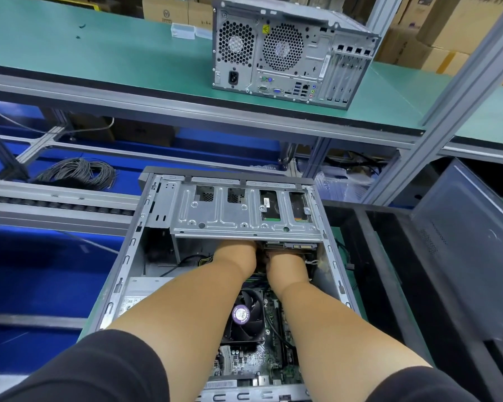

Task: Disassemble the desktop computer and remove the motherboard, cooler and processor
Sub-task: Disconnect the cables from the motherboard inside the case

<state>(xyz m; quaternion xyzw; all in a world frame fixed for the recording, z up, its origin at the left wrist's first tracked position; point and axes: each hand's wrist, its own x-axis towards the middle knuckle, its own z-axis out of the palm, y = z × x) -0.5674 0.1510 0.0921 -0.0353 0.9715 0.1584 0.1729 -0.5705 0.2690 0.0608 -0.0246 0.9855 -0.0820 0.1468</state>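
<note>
1. Black short sleeves (93, 369) lie nearest the camera, and two bare forearms run from them into the open grey steel desktop computer case (134, 245), which lies on its side on the surface.
2. Left hand (238, 253) and right hand (285, 262) both reach under the silver stamped-metal drive cage (244, 216). Their fingers are hidden beneath it, so I cannot tell whether either grip is open or closed, or what it holds.
3. Between the forearms sits the black square cooler fan with a purple round label (244, 317), on the green printed motherboard (244, 361), which lies flat on the case floor. The processor is not visible; presumably it sits under the cooler.
4. Handling, as a judgement: the motherboard is thin, stiff and fragile, so it should be lifted by its bare edges, not by components. The cooler is compact and fairly heavy for its size; take it by the fan frame or heatsink sides. The processor is small and delicate; hold it by its edges only.
5. Cables near the hands probably need unplugging first; pull on the plugs, not the wires.
6. A second grey tower computer (291, 50) stands on the green-topped shelf (99, 59) above, and a dark perforated side panel (465, 245) leans at the right.
</note>
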